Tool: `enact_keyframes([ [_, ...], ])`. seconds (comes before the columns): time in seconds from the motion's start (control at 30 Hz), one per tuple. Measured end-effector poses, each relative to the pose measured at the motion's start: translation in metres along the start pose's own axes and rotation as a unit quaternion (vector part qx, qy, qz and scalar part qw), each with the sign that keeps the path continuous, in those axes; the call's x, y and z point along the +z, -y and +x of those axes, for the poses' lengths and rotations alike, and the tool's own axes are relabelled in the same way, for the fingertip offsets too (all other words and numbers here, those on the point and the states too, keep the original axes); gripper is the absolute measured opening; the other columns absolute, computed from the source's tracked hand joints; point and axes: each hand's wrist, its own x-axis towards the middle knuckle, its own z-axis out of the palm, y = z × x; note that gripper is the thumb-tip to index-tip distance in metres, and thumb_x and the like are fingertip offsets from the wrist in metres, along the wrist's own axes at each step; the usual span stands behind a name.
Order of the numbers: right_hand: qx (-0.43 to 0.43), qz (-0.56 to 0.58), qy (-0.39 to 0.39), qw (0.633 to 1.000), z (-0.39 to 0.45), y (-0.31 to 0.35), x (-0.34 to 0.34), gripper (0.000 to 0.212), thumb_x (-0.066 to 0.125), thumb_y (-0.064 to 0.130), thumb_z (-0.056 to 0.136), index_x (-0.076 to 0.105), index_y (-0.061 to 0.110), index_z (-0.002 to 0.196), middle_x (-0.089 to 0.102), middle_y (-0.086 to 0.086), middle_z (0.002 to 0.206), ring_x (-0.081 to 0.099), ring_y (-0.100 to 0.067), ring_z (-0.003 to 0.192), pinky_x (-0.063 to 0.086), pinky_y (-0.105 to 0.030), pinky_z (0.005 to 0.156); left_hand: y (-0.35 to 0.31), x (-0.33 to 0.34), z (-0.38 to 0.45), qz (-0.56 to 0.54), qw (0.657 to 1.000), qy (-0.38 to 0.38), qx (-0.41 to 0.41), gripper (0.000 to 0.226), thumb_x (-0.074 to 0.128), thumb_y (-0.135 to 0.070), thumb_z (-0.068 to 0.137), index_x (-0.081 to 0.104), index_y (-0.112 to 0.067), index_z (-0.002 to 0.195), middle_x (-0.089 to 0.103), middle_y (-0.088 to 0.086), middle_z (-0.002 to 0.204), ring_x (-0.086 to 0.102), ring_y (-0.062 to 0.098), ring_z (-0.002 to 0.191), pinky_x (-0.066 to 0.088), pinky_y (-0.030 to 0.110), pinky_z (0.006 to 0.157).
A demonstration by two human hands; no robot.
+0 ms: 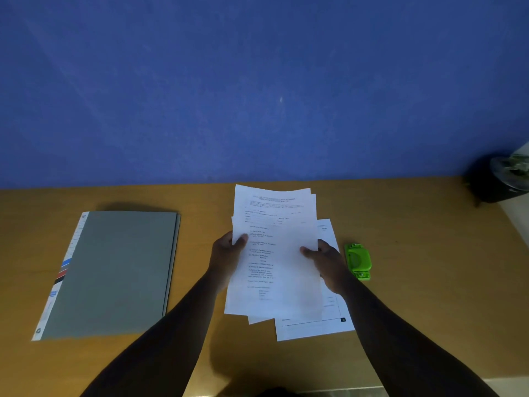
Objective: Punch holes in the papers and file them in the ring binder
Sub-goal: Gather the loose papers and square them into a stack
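We hold a loose sheaf of papers [274,253] above the middle of the desk [429,253], our left hand [227,253] pinching its left edge, thumb on top, and our right hand [326,260] gripping its right edge (both forearms reaching in from the near edge). The closed ring binder [114,270] lies toward the desk's left end; the green hole punch [357,260] sits just right of our right hand.

Probably an office or home study: a wooden desk [415,282] against a blue wall [257,81] carries a grey ring binder [114,270], printed papers [274,253] and a green hole punch [357,260].
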Motion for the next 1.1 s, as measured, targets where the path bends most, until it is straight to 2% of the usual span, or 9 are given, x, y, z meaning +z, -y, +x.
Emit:
enact_keyframes([
  [0.1,-0.023,-0.074,-0.015,0.997,0.003,-0.006,-0.008,0.016,0.066,0.013,0.088,0.068,0.018,0.103,0.070,0.000,0.088,0.060,-0.013,0.071,0.047,-0.024,0.058,0.001,0.005,0.002,-0.006,1.000,-0.011,-0.008,0.015,0.056,-0.027,0.101,0.069,-0.020,0.102,0.073,-0.002,0.099,0.071,0.019,0.090,0.057,0.030,0.075],
  [0.2,-0.035,-0.077,-0.040,0.996,0.003,-0.008,-0.016,0.014,0.065,0.009,0.088,0.069,0.018,0.097,0.071,-0.002,0.089,0.061,-0.015,0.072,0.047,-0.026,0.061,0.008,0.009,0.006,-0.027,0.999,-0.023,-0.016,0.028,0.052,-0.033,0.102,0.069,-0.011,0.098,0.073,0.002,0.093,0.070,0.022,0.083,0.054,0.033,0.071],
  [0.3,-0.033,-0.068,-0.069,0.995,0.003,-0.008,-0.026,0.011,0.064,0.008,0.088,0.068,0.018,0.089,0.066,-0.001,0.081,0.055,-0.015,0.068,0.043,-0.025,0.060,0.022,0.012,0.013,-0.053,0.994,-0.070,-0.067,0.024,0.056,-0.029,0.100,0.069,-0.011,0.106,0.072,0.003,0.096,0.068,0.021,0.083,0.051,0.029,0.068],
  [0.37,-0.026,-0.057,-0.099,0.993,0.005,-0.008,-0.034,0.011,0.065,0.008,0.088,0.068,0.019,0.088,0.066,-0.001,0.081,0.056,-0.018,0.073,0.043,-0.026,0.062,0.033,0.013,0.020,0.007,0.990,-0.103,-0.094,0.026,0.062,-0.026,0.095,0.068,-0.011,0.116,0.072,0.003,0.107,0.067,0.020,0.088,0.052,0.029,0.071],
  [0.5,-0.022,-0.054,-0.138,0.989,0.000,-0.007,-0.049,0.020,0.063,0.008,0.089,0.068,0.014,0.107,0.067,-0.003,0.091,0.059,-0.020,0.079,0.044,-0.023,0.059,0.052,0.018,0.021,0.167,0.968,-0.145,-0.122,0.049,0.074,-0.034,0.084,0.060,-0.010,0.125,0.068,0.003,0.116,0.064,0.022,0.091,0.052,0.028,0.064],
  [0.57,-0.027,-0.054,-0.142,0.988,-0.003,-0.006,-0.056,0.020,0.061,0.006,0.090,0.068,0.013,0.108,0.067,-0.005,0.094,0.059,-0.020,0.080,0.045,-0.023,0.064,0.058,0.026,0.021,0.232,0.948,-0.172,-0.130,0.069,0.080,-0.042,0.075,0.053,-0.010,0.130,0.061,0.009,0.126,0.061,0.028,0.107,0.057,0.038,0.079],
  [0.67,-0.028,-0.073,-0.148,0.986,-0.007,-0.010,-0.064,0.017,0.058,0.005,0.089,0.067,0.017,0.099,0.065,-0.003,0.088,0.058,-0.017,0.074,0.045,-0.022,0.061,0.059,0.042,0.015,0.312,0.919,-0.189,-0.147,0.096,0.084,-0.049,0.069,0.037,-0.006,0.140,0.040,0.016,0.141,0.040,0.035,0.130,0.044,0.045,0.099],
  [0.9,-0.016,-0.068,-0.158,0.985,-0.010,-0.020,-0.076,0.025,0.058,0.004,0.088,0.066,0.019,0.107,0.067,-0.002,0.091,0.060,-0.020,0.078,0.046,-0.021,0.059,0.067,0.066,0.016,0.452,0.853,-0.177,-0.193,0.133,0.077,-0.075,0.055,0.015,0.000,0.145,0.028,0.021,0.142,0.037,0.035,0.127,0.044,0.044,0.097],
  [1.1,0.007,-0.063,-0.154,0.986,-0.008,-0.020,-0.078,0.028,0.058,0.009,0.089,0.066,0.020,0.114,0.069,-0.003,0.102,0.063,-0.024,0.090,0.046,-0.023,0.066,0.069,0.071,0.020,0.450,0.852,-0.192,-0.187,0.132,0.082,-0.070,0.055,0.015,0.003,0.143,0.029,0.023,0.139,0.040,0.034,0.123,0.047,0.040,0.094],
])
